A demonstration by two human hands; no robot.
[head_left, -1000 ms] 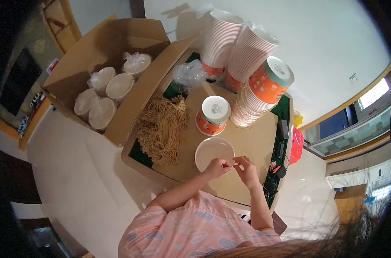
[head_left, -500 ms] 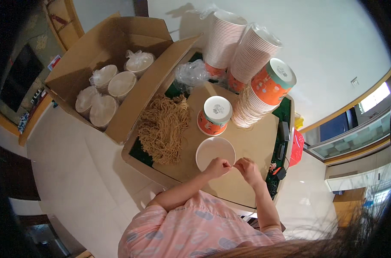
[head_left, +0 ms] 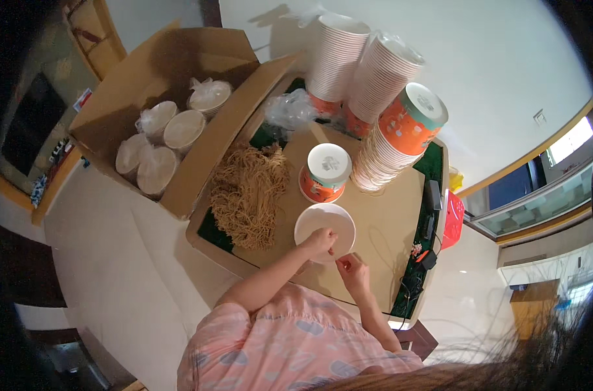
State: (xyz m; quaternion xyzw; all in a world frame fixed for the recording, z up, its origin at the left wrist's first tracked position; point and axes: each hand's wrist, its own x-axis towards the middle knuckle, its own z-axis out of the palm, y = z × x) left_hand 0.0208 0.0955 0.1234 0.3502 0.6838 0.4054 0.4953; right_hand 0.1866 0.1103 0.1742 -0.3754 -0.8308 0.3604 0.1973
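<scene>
An upright white paper bucket (head_left: 322, 220) stands in front of me on the table, with its mouth up. My left hand (head_left: 320, 242) is closed over its near rim, fingertips inside the mouth. Just outside the rim on the near right, my right hand (head_left: 354, 272) is closed in a pinch. Anything thin between the fingers is too small to make out. Behind the bucket is an upside-down orange and green paper bucket (head_left: 324, 190). A heap of tan strings (head_left: 247, 195) lies to the left.
An upside-down stack of paper buckets (head_left: 391, 146), with strings around its lower rims, stands behind right. Two tall stacks (head_left: 339, 55) rise behind it near clear plastic (head_left: 290, 109). A cardboard box (head_left: 202, 159) with wrapped buckets is at left. Cables (head_left: 407, 287) lie along the right edge.
Both hands have shifted left and parted a little; the right has also come nearer to me. My left fingers have moved inside the bucket's mouth.
</scene>
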